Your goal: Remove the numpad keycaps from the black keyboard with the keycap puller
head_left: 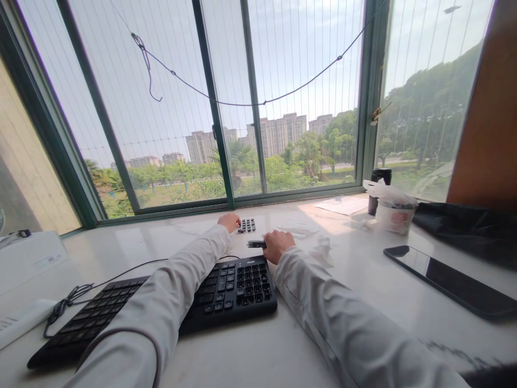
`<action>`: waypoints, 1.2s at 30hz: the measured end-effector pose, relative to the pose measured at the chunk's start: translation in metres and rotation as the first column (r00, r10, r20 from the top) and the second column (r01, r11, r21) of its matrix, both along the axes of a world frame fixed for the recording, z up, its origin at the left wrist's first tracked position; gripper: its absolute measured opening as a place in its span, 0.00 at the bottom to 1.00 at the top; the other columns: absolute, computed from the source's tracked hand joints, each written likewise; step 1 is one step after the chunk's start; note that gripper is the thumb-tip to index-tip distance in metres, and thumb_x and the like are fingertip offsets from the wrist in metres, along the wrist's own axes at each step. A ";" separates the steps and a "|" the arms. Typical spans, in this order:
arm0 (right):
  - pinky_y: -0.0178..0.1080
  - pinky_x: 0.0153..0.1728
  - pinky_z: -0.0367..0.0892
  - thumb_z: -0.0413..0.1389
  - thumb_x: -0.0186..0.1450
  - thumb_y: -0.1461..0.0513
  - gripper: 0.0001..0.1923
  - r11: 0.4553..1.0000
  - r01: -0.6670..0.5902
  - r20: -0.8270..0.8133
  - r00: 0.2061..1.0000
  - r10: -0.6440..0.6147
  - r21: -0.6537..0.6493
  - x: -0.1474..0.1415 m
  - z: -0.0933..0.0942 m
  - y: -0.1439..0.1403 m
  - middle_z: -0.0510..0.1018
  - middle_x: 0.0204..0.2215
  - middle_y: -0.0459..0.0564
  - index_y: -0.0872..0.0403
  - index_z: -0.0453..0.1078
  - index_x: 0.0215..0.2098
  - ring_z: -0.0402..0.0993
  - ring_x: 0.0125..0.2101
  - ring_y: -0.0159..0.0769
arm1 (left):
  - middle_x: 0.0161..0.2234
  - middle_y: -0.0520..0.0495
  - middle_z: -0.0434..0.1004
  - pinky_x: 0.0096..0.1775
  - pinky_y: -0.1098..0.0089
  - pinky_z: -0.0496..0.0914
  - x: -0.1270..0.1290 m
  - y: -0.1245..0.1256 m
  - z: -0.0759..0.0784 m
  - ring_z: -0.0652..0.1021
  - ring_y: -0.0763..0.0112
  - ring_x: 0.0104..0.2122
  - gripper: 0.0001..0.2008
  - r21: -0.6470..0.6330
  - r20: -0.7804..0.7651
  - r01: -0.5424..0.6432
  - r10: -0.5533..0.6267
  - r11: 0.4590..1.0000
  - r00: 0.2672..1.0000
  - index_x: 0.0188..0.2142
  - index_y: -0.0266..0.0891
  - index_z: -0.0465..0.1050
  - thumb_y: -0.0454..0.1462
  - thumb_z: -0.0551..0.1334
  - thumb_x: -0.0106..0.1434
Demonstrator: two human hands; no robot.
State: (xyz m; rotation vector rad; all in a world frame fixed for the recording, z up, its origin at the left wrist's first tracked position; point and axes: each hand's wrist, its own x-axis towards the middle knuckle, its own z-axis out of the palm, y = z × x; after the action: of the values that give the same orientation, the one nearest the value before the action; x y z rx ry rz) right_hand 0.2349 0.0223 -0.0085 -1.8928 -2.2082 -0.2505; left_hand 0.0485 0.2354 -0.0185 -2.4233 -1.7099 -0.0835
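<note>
A black keyboard [226,293] lies nearest on the white sill [250,355]. Beyond it the right hand [278,245] is closed around a small dark tool [256,244], while the left hand [229,221] rests loosely curled, empty, beside loose black keycaps [246,225]. Farther right, a white cup [393,215] holds crumpled wrapping.

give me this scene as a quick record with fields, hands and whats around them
surface: white table by a large window
left hand: left hand beside a small group of loose black keycaps, touching or not cannot be told
right hand: right hand closed on a small dark tool
keyboard: black wired keyboard under both forearms, cable trailing left
right side: phone face up, paper cup, dark cloth
near right hand: crumpled tissue
left side: white box
</note>
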 end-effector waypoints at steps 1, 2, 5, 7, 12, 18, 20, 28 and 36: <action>0.43 0.38 0.66 0.52 0.59 0.60 0.16 1.000 0.001 0.000 1.000 -0.001 -0.002 0.000 0.000 0.000 0.79 0.39 0.60 0.55 0.75 0.43 0.76 0.41 0.47 | 0.50 0.41 0.70 0.46 0.58 0.72 0.001 -0.002 0.001 0.74 0.63 0.46 0.16 -0.001 0.002 -0.002 0.002 1.000 1.000 0.52 0.37 0.68 0.40 0.58 0.67; 0.42 0.38 0.66 0.52 0.59 0.60 0.16 1.000 0.002 0.001 1.000 -0.002 -0.004 0.000 0.000 0.000 0.79 0.39 0.60 0.55 0.75 0.43 0.76 0.41 0.46 | 0.50 0.41 0.70 0.46 0.58 0.72 0.001 -0.004 0.002 0.74 0.63 0.46 0.16 -0.004 0.006 -0.004 0.004 1.000 1.000 0.51 0.37 0.68 0.40 0.58 0.67; 0.42 0.37 0.66 0.52 0.60 0.60 0.16 1.000 0.001 0.001 1.000 -0.001 -0.005 0.000 0.001 0.000 0.79 0.39 0.60 0.55 0.75 0.43 0.76 0.40 0.46 | 0.50 0.41 0.70 0.46 0.58 0.72 0.003 -0.012 0.004 0.74 0.63 0.46 0.16 -0.013 0.021 -0.007 0.007 1.000 1.000 0.51 0.37 0.68 0.40 0.58 0.67; 0.42 0.36 0.67 0.52 0.60 0.61 0.15 1.000 -0.001 0.001 1.000 0.001 -0.004 0.000 0.001 0.000 0.79 0.39 0.60 0.55 0.76 0.42 0.77 0.40 0.46 | 0.50 0.41 0.70 0.46 0.58 0.72 0.004 -0.018 0.007 0.74 0.64 0.45 0.16 -0.013 0.037 -0.003 0.004 1.000 0.999 0.51 0.36 0.68 0.41 0.58 0.67; 0.42 0.36 0.67 0.53 0.60 0.60 0.14 1.000 0.007 -0.011 1.000 -0.007 0.007 0.002 0.002 0.000 0.79 0.39 0.60 0.54 0.76 0.41 0.77 0.40 0.47 | 0.46 0.42 0.76 0.46 0.65 0.69 0.008 -0.038 0.021 0.75 0.64 0.44 0.11 0.033 0.107 0.001 -0.004 0.999 0.994 0.44 0.39 0.74 0.40 0.61 0.64; 0.43 0.36 0.65 0.50 0.61 0.60 0.15 0.995 0.067 -0.088 0.994 -0.060 0.076 0.002 0.006 -0.001 0.79 0.37 0.61 0.55 0.76 0.39 0.77 0.38 0.48 | 0.44 0.49 0.79 0.43 0.71 0.67 0.002 -0.088 0.045 0.76 0.66 0.42 0.12 0.080 0.159 0.107 -0.119 0.991 0.980 0.43 0.44 0.77 0.41 0.60 0.62; 0.43 0.35 0.65 0.49 0.62 0.58 0.15 0.991 0.074 -0.141 0.988 -0.058 0.108 0.001 0.007 -0.002 0.79 0.36 0.60 0.54 0.76 0.39 0.77 0.37 0.48 | 0.43 0.52 0.79 0.43 0.72 0.66 -0.007 -0.115 0.051 0.76 0.67 0.42 0.12 0.082 0.165 0.160 -0.172 0.984 0.971 0.42 0.46 0.77 0.43 0.60 0.62; 0.36 0.31 0.62 0.48 0.63 0.52 0.17 0.975 0.124 -0.717 0.696 0.048 0.185 -0.022 0.014 -0.015 0.78 0.26 0.50 0.51 0.75 0.29 0.73 0.32 0.39 | 0.36 0.51 0.81 0.34 0.73 0.64 -0.046 -0.225 0.046 0.75 0.71 0.30 0.16 0.054 0.377 0.328 -0.324 0.943 0.868 0.39 0.43 0.79 0.48 0.57 0.63; 0.31 0.14 0.44 0.57 0.55 0.55 0.13 0.954 -0.246 -0.907 -0.419 0.053 0.169 -0.078 0.017 -0.056 0.48 0.09 0.33 0.53 0.60 0.21 0.43 0.12 0.24 | 0.30 0.48 0.79 0.32 0.74 0.64 -0.049 -0.257 0.022 0.71 0.73 0.26 0.21 -0.013 0.593 0.421 -0.332 0.907 0.734 0.39 0.36 0.79 0.50 0.55 0.64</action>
State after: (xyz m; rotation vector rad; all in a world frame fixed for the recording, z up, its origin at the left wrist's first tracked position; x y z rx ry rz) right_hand 0.1566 -0.0334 0.0083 -0.7197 -0.9183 1.2427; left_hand -0.0007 -0.0216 0.0034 -3.0477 -1.3893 -0.8706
